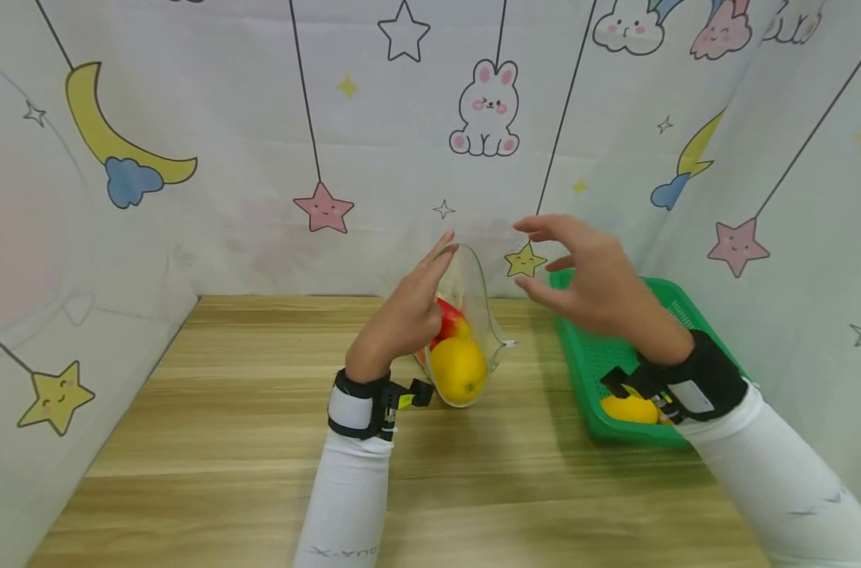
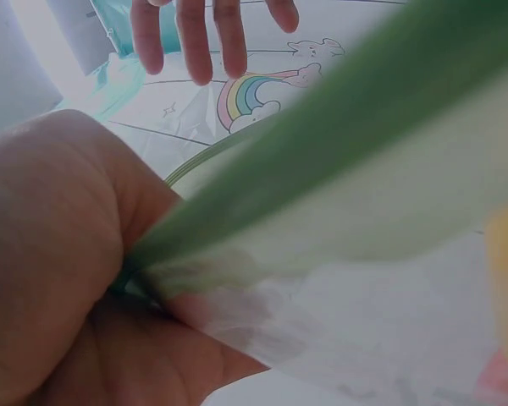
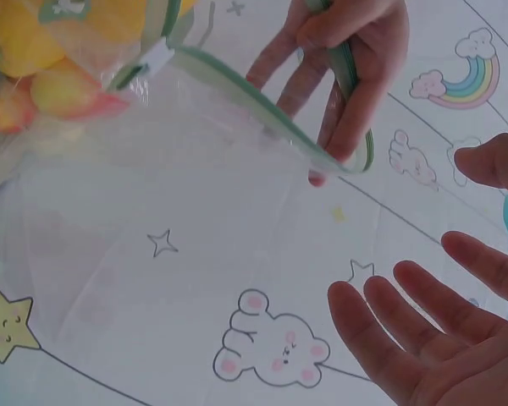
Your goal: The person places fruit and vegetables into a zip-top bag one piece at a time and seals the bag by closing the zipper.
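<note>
One broad white cloth backdrop printed with stars and a rabbit (image 1: 246,118) hangs behind the fingers, and a pale wood-grained table (image 1: 260,379) lies beneath them. From where I stand, a green perforated plastic basket (image 1: 597,355) sits below the right fingers, with a rounded yellow piece (image 1: 631,409) in it. A clear, green-edged plastic bag (image 1: 476,304) is right at the left fingers, its mouth gaping. The bare left hand (image 1: 405,312) pinches its rim between thumb and fingers; the bare right hand (image 1: 594,276) holds nothing, thumb and fingers spread apart, pointing toward the bag without touching it. Inside, below the left fingers, lie a round yellow fruit (image 1: 459,369) and a smaller red-and-yellow fruit (image 1: 450,319). A little white plastic slider (image 1: 508,344) sits at the bag's edge, to the right of those fingers.

I'd judge the film light, limp and slippery, apt to crumple, with the fruit weighing it down low. The green edge looks firmer and the better hold, one side to each hand; the tiny slider would want a fingertip pinch.
</note>
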### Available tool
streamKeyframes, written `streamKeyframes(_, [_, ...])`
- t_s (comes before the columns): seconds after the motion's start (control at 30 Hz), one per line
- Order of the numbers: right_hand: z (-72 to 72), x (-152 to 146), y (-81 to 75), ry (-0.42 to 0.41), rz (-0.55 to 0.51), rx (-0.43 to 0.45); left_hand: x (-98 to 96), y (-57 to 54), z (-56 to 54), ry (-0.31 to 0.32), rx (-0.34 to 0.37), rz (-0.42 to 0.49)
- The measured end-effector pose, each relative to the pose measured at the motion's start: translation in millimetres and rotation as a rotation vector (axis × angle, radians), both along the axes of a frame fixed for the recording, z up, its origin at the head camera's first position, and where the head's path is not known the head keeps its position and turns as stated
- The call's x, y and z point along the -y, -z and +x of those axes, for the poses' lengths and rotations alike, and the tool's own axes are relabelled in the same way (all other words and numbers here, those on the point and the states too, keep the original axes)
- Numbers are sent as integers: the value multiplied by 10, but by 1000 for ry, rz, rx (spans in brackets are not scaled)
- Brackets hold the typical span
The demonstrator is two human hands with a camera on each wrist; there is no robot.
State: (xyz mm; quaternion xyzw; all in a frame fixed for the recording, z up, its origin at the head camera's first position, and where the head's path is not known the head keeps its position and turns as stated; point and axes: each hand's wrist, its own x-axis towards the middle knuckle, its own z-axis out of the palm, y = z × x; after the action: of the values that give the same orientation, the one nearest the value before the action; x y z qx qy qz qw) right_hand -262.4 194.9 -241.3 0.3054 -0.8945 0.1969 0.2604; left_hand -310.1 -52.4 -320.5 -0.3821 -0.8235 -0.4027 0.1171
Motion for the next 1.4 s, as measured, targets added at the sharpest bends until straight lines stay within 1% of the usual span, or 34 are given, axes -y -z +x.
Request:
streamKeyframes(0.13, [-16, -166, -105, 76, -12, -37, 5, 8, -2, -5, -8, 0])
streamKeyframes(0.3, [-29, -354, -213, 147, -18, -69, 14, 7, -3, -4, -12, -3])
streamKeyframes(0.4, [-92, -460, -241, 185, -34, -57, 21, -4, -1, -5, -6, 3])
streamKeyframes(0.5, [-205, -593, -230, 228, -53, -28, 27, -12, 1, -8, 2, 6])
streamKeyframes(0.7, [-425, -926, -118, 316, -69, 62, 29, -3, -7, -5, 11, -3])
streamKeyframes(0.87, [-549, -1165, -43, 392, -59, 132, 28, 4, -16, -3, -3, -1])
streamKeyframes(1.0, [-626, -1340, 27, 428, -58, 208, 20, 0, -18, -4, 0, 1])
streamKeyframes(1.23, [-772, -1644, 235, 517, -33, 353, 23, -1, -10, -4, 5, -6])
streamKeyframes(1.4, [-875, -1859, 418, 561, -21, 440, 28, -6, 1, -4, 12, 0])
